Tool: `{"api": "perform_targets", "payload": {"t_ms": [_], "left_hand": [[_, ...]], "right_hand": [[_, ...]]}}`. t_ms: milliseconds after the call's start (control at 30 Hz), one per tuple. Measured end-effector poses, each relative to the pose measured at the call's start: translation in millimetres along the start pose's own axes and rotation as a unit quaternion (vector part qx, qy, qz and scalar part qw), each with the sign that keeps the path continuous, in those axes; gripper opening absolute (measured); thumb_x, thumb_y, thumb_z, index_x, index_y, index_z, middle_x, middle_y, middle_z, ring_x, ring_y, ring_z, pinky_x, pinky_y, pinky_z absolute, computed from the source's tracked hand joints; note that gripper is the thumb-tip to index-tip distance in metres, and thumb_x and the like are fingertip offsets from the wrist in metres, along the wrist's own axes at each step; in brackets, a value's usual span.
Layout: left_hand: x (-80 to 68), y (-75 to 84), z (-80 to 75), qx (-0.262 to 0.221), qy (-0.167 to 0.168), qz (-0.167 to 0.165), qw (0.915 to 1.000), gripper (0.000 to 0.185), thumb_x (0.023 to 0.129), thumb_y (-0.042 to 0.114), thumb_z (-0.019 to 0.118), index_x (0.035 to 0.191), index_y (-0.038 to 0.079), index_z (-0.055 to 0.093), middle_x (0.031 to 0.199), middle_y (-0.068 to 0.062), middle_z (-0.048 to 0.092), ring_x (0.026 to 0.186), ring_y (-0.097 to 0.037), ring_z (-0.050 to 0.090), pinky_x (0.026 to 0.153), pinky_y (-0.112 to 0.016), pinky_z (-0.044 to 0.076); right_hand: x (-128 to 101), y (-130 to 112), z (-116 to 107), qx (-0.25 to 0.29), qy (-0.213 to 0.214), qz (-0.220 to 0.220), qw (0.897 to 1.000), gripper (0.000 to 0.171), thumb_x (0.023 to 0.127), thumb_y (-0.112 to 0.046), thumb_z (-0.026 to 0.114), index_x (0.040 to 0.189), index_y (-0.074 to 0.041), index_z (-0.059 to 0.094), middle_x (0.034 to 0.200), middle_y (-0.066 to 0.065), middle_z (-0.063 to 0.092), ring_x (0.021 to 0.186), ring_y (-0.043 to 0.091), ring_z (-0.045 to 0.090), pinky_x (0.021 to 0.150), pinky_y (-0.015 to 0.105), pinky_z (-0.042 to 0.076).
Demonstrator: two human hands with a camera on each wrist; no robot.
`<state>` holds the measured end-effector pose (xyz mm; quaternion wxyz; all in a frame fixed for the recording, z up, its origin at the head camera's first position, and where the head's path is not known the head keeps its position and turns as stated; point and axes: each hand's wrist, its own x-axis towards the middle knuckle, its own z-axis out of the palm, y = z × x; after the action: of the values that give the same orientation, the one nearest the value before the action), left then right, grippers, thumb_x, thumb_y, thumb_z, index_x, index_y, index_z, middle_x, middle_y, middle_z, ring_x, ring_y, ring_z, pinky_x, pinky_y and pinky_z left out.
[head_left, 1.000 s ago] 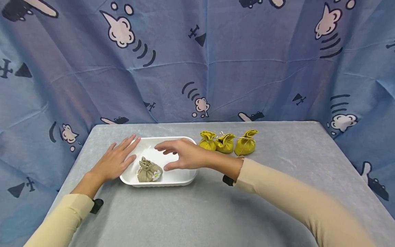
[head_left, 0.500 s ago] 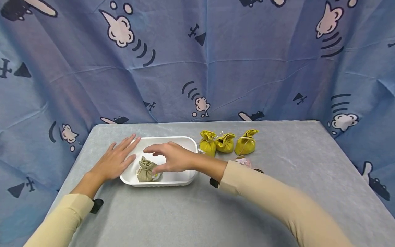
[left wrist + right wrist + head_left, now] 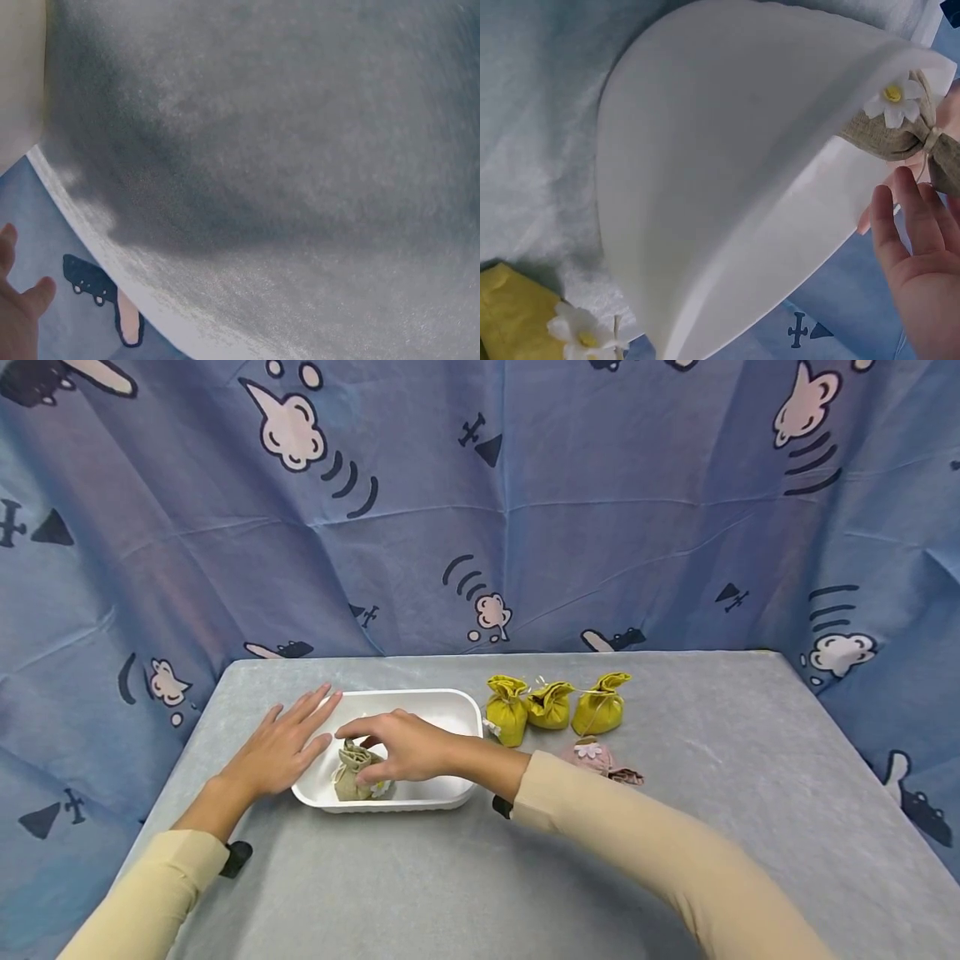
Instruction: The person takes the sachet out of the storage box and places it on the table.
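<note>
A white tray (image 3: 459, 706) sits on the grey table (image 3: 525, 860). In its left end lies a beige cloth pouch (image 3: 347, 782) with a white daisy (image 3: 894, 97). My right hand (image 3: 363, 750) is over it, thumb and fingers (image 3: 904, 217) curled round the pouch's tied neck. My left hand (image 3: 311, 720) lies flat on the table with straight fingers, touching the tray's left rim. The left wrist view shows only grey cloth and fingertips (image 3: 19, 304).
Three yellow pouches (image 3: 550, 706) stand in a row right of the tray, one seen in the right wrist view (image 3: 510, 300). A pink pouch (image 3: 588, 753) lies in front of them beside my right sleeve. A blue patterned curtain (image 3: 480, 510) surrounds the table.
My right hand has moved left across the tray and curled its fingers onto the beige pouch. The arm's shift uncovered the pink pouch. The left hand has stayed put.
</note>
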<state>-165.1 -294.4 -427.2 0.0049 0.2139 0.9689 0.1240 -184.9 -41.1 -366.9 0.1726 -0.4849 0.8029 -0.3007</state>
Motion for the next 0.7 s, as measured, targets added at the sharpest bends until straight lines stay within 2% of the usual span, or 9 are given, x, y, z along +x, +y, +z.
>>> {"api": "perform_targets", "payload": {"t_ms": [233, 467, 700], "left_hand": [[0.0, 1.1, -0.6, 0.003, 0.004, 0.007, 1.0000, 0.058, 0.108, 0.038, 0.036, 0.160, 0.016, 0.021, 0.166, -0.012, 0.017, 0.146, -0.042, 0.024, 0.109, -0.072, 0.017], [1.2, 1.6, -0.9, -0.001, 0.007, 0.006, 1.0000, 0.058, 0.108, 0.038, 0.036, 0.160, 0.016, 0.022, 0.165, -0.012, 0.018, 0.147, -0.041, 0.024, 0.109, -0.072, 0.017], [0.7, 0.8, -1.1, -0.002, 0.006, 0.004, 1.0000, 0.059, 0.107, 0.035, 0.040, 0.160, 0.016, 0.022, 0.165, -0.012, 0.018, 0.146, -0.042, 0.025, 0.109, -0.073, 0.018]], "right_hand": [[7, 0, 5, -0.016, 0.006, -0.014, 1.000, 0.060, 0.087, -0.018, 0.079, 0.142, -0.011, 0.056, 0.131, -0.001, 0.064, 0.107, 0.004, 0.058, 0.093, 0.018, 0.044], [15, -1, 7, -0.041, 0.006, -0.023, 0.999, 0.054, 0.087, -0.013, 0.078, 0.138, -0.014, 0.061, 0.134, -0.003, 0.064, 0.119, 0.003, 0.056, 0.100, 0.017, 0.040], [15, -2, 9, -0.050, -0.009, -0.007, 0.999, 0.045, 0.087, -0.007, 0.077, 0.131, -0.009, 0.066, 0.129, -0.002, 0.067, 0.118, 0.005, 0.058, 0.099, 0.016, 0.041]]}}
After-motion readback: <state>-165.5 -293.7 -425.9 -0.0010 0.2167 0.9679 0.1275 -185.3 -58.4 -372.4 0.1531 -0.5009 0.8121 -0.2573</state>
